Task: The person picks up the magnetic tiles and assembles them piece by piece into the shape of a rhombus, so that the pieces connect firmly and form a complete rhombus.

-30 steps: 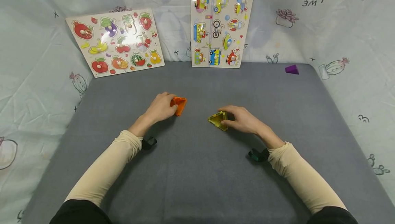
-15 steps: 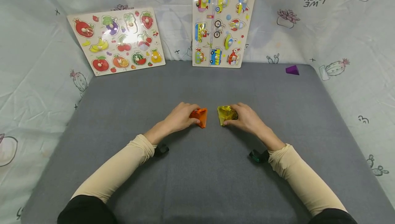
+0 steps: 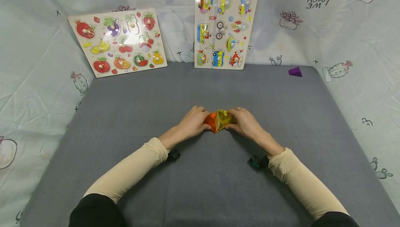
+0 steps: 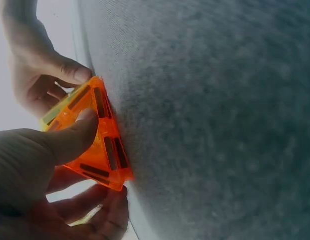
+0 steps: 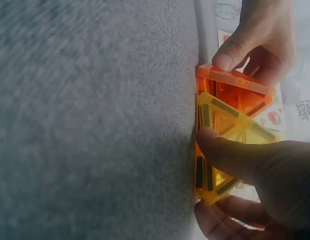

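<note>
Near the middle of the grey table, my left hand (image 3: pixel 193 121) grips an orange translucent pyramid (image 3: pixel 212 121) made of triangular magnetic tiles. Its thumb presses one triangular face of the orange pyramid (image 4: pixel 100 142) in the left wrist view. My right hand (image 3: pixel 247 123) grips a yellow translucent pyramid (image 3: pixel 224 119) of the same kind, thumb on one face and fingers behind. The two pyramids stand side by side and appear to touch in the head view. In the right wrist view the yellow pyramid (image 5: pixel 225 145) partly covers the orange pyramid (image 5: pixel 237 92).
A fruit puzzle board (image 3: pixel 118 43) leans at the back left of the grey table (image 3: pixel 200 185). Another board with vehicles (image 3: pixel 225 27) leans against the patterned cloth at the back middle. A small purple block (image 3: pixel 295 72) lies at the back right corner.
My left hand has carried the orange pyramid rightward and nearer, up to the yellow one. The right hand has turned the yellow pyramid and stayed about in place. The gap between them has closed.
</note>
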Demonstrator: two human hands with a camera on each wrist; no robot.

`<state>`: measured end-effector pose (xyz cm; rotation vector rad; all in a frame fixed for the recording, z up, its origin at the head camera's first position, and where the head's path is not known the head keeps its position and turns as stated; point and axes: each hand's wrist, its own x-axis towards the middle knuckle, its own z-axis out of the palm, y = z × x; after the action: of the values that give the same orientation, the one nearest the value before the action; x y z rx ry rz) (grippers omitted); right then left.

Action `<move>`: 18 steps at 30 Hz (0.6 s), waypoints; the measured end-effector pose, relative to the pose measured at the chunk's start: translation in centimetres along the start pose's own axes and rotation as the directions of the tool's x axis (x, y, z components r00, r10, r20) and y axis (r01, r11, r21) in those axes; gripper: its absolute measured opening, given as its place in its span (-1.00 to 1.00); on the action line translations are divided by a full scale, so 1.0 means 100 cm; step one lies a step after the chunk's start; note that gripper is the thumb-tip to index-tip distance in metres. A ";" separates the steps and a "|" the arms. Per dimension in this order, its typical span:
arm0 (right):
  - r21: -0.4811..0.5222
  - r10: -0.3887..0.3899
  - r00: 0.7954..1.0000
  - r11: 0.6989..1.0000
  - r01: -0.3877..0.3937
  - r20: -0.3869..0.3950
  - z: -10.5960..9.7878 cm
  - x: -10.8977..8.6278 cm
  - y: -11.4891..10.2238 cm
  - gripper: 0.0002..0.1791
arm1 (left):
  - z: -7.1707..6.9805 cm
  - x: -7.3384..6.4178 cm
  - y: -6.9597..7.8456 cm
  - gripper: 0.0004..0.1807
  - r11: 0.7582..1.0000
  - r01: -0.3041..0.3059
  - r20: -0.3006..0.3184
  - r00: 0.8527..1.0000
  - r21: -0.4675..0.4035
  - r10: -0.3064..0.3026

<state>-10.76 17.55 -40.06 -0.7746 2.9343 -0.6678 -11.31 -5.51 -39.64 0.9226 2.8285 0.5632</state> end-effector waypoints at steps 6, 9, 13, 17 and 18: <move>0.023 -0.009 1.000 1.000 0.009 -0.017 0.000 -0.001 0.002 -0.41 | 0.002 0.001 0.000 -0.49 1.000 0.012 -0.007 1.000 -0.012 -0.012; 0.029 -0.015 1.000 0.999 0.015 -0.014 -0.001 -0.001 0.002 -0.42 | 0.002 0.001 -0.001 -0.50 1.000 0.015 -0.008 1.000 -0.024 -0.016; 0.035 -0.022 1.000 0.999 0.022 -0.009 -0.002 -0.002 0.001 -0.43 | 0.001 0.001 -0.002 -0.52 0.999 0.007 -0.012 1.000 -0.038 -0.008; 0.029 -0.028 1.000 0.999 0.028 -0.007 -0.003 -0.003 0.001 -0.44 | 0.001 0.001 -0.002 -0.53 0.999 0.001 -0.021 1.000 -0.049 -0.002; 0.026 -0.030 1.000 0.999 0.030 -0.006 -0.003 -0.003 0.001 -0.44 | 0.001 0.001 -0.001 -0.53 0.999 -0.001 -0.023 1.000 -0.047 0.000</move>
<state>-10.63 17.92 -39.85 -0.8166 2.9185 -0.7098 -11.47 -5.50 -39.80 0.9147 2.8217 0.6421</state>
